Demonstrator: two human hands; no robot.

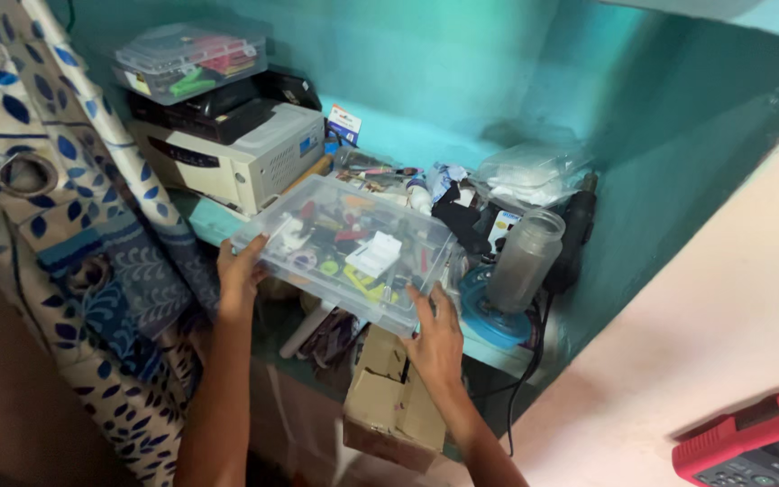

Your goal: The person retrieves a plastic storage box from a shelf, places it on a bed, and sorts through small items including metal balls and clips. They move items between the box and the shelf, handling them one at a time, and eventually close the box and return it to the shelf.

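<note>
Clear plastic organizer box [349,248] is being gripped at opposite edges by left hand [239,271] and right hand [436,338], fingers [424,302] closing on its rim above the shelf [218,221].

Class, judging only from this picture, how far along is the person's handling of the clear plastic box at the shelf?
Done: both hands grip the clear plastic box, the left hand at its left end and the right hand at its front right corner. In hand: the box is held tilted over the cluttered shelf. Left: it is not resting flat anywhere, and its lid looks closed.
</note>
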